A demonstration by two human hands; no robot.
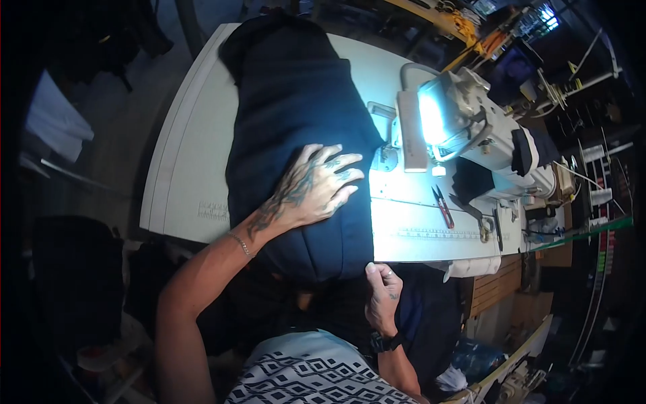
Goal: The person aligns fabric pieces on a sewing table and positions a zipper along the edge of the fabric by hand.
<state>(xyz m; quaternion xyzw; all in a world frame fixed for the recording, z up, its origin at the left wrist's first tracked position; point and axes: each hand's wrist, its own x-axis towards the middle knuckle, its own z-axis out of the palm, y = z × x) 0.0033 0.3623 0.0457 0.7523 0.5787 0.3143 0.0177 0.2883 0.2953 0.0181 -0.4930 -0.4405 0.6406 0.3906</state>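
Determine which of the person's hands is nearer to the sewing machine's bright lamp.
Left: the left hand lies spread on the dark fabric, to the left of the lamp; the right hand is farther away, at the fabric's near corner.

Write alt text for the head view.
A person's left hand lies spread on dark cloth draped over a pale table, while the right hand pinches the cloth's near right corner. To the right, a brightly lit sewing machine stands beyond red-handled snips.
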